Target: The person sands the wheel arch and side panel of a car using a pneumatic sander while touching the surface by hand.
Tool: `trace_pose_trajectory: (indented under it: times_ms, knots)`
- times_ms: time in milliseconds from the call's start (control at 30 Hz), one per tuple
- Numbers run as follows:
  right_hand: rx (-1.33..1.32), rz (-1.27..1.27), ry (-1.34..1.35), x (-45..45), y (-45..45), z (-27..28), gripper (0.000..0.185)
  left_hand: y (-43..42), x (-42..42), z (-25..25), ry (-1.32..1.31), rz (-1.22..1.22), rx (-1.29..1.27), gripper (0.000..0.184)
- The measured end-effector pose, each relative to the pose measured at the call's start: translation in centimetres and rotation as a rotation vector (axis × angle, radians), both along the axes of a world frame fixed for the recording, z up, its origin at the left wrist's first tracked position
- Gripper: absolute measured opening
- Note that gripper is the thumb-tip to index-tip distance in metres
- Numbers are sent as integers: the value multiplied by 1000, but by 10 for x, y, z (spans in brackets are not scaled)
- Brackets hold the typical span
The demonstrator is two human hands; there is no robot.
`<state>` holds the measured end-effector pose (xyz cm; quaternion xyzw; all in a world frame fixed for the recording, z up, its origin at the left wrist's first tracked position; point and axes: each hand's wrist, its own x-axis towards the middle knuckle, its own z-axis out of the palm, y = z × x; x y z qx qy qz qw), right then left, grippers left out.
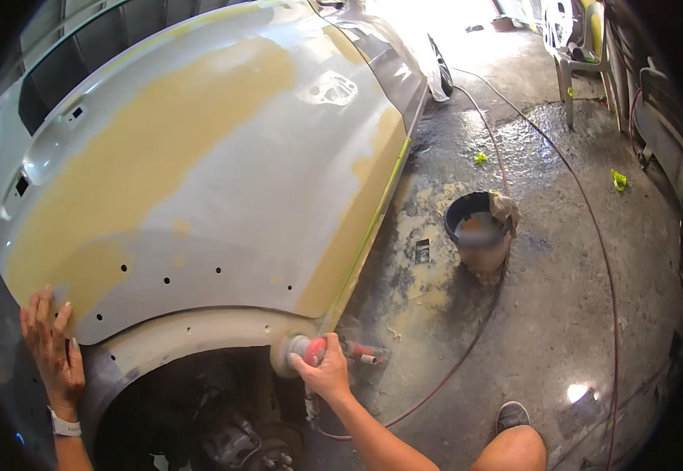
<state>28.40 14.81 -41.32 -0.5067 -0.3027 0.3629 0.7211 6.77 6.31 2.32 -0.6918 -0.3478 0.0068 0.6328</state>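
My right hand (325, 370) is wrapped round a red air sander (314, 350), whose round pad lies against the wheel arch edge (200, 328) near its right end. A hose runs from the tool to the floor. My left hand (52, 345), with a white band at the wrist, rests with fingers spread on the lower left of the car body panel (223, 180). That panel is grey with wide yellowish filler patches and several small dark holes. Below the arch, the dark wheel well (192, 416) shows metal hub parts.
A dark bucket (483, 247) of cloudy liquid with a rag over its rim stands on the wet floor. Long hoses (585, 188) cross the floor. Farther back is a plastic chair (581, 67). My knee and shoe (512, 416) are at the bottom.
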Motion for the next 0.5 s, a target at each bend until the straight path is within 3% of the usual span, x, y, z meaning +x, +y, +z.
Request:
trace_pose_trajectory:
  times_ms: [133, 300, 400, 500]
  knots:
    - [-153, 48, -72, 9, -19, -35, 69, -2, -5, 0, -135, -129, 70, 65]
    - [-8, 75, -535, 12, -45, -98, 69, 3, -2, 8, -381, -346, 99, 63]
    - [-315, 411, -862, 18, -89, -111, 67, 9, -1, 6, -444, -385, 139, 57]
    - [-378, 697, -1155, 7, -125, -176, 62, 18, -2, -6, -370, -400, 264, 51]
